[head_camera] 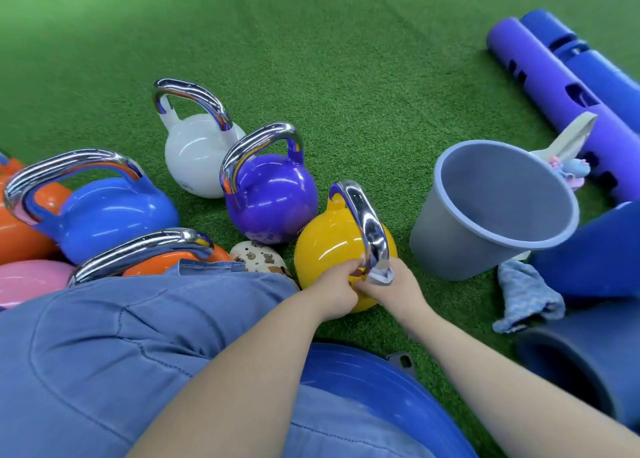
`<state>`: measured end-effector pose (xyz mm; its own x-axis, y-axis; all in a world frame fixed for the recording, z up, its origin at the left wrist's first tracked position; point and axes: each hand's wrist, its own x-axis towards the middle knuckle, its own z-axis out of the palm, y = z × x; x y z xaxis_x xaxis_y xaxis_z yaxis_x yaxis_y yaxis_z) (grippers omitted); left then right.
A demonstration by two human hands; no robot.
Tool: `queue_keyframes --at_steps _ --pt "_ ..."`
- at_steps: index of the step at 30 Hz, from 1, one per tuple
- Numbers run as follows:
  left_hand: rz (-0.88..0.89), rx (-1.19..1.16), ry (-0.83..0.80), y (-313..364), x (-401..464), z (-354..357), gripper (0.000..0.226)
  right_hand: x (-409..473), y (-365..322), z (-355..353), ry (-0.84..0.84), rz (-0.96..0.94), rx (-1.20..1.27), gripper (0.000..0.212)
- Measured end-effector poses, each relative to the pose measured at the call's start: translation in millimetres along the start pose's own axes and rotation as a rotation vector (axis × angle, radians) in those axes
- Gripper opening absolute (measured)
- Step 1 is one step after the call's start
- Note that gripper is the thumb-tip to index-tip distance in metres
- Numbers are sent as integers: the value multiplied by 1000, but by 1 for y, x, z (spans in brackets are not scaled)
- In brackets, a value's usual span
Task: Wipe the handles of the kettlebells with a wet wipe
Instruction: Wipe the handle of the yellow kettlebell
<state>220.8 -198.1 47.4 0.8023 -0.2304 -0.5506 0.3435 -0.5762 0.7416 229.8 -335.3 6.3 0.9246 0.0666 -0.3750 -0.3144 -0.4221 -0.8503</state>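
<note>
Nearest, a denim-clad leg and a blue inflated ball fill the lower part of the view, both resting toward the near edge of the green turf. Just beyond, the right hand pinches a white wet wipe, which is wrapped round the near foot of the chrome handle of the yellow kettlebell. The left hand has its fingers curled against the yellow body at the handle's base, touching the right hand; whether it grips the kettlebell cannot be determined. Left of these stand an orange kettlebell, a pink one and a blue kettlebell. Right of the yellow kettlebell a grey bucket lies tilted, with a crumpled blue cloth beside it. Farther off stand a purple kettlebell and a white kettlebell. Toward the far right corner lie a purple tube and a blue one.
</note>
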Motion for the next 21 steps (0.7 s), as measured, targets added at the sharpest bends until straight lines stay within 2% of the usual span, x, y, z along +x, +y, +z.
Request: queue_keyframes --at_steps 4,6,9,10,12,13,14,15,16,19,21 --pt "-89 150 -42 -1 -5 0 61 1 19 15 64 4 -143 38" --pt "-143 207 -62 -3 -4 -2 55 -7 15 22 108 14 -114 42" --pt "-251 289 -142 -3 -3 -5 43 -20 7 41 171 178 148 72" --pt "-262 329 -104 -3 -3 -5 39 -23 4 46 169 213 258 77" --pt "-270 326 86 -1 -8 -3 40 -24 4 54 176 248 465 80" --pt "-266 309 196 0 -10 -3 42 -24 2 55 194 272 575 74" --pt "-255 286 287 1 -13 -4 42 -22 2 55 237 301 670 57" --pt "-254 267 337 1 -12 -5 41 -20 1 53 283 329 718 38" --pt "-252 263 345 2 -10 -6 39 -19 1 51 319 372 739 32" --pt "-214 283 195 2 -7 -2 38 -17 9 45 373 366 554 35" --pt "-208 283 78 0 -8 4 43 -17 13 45 392 292 388 20"
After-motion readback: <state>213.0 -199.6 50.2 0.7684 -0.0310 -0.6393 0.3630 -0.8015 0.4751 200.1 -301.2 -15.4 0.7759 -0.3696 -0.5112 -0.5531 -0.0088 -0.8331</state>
